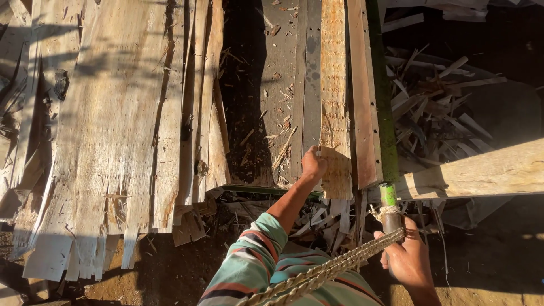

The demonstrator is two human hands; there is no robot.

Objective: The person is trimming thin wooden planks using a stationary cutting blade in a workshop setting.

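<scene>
My left hand (313, 164) grips the near end of a narrow, rough veneer strip (334, 85) that lies lengthwise on a metal cutter bed (294, 85). My right hand (409, 256) is closed around the dark handle (391, 222) of a long green-edged lever blade (381, 96) that runs along the strip's right side. A twisted rope (323, 272) stretches from the handle toward me, across my striped sleeve (255, 266).
A wide stack of thin, split veneer sheets (113, 130) fills the left half. Offcut scraps (436, 107) are piled at the right, behind a pale wooden beam (487, 173). More scraps (317, 218) lie under the bed, over bare earth (158, 277).
</scene>
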